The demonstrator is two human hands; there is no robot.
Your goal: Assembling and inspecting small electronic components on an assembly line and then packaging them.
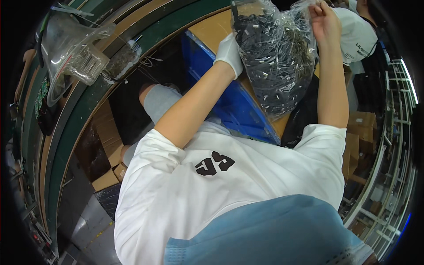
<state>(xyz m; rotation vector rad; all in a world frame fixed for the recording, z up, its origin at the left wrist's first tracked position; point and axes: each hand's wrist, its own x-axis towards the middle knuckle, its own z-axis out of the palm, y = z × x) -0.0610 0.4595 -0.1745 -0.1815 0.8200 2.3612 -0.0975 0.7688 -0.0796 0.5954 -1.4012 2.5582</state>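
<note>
clear plastic bag [276,70] is up in front of the chest, against the blue crate [234,108]; the bare right hand [326,26] pinches its upper edge, probably keeping it upright. the white-gloved left hand [228,55] touches its side, perhaps steadying it, finger closure hidden. crumpled, bulging, it shows black cable-like pieces [276,81] with silvery tips.

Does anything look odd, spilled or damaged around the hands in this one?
One oddity: the left hand wears a white glove while the right hand is bare, so they don't match. I see no spill or obvious tear at the clear plastic bag of dark parts.
</note>
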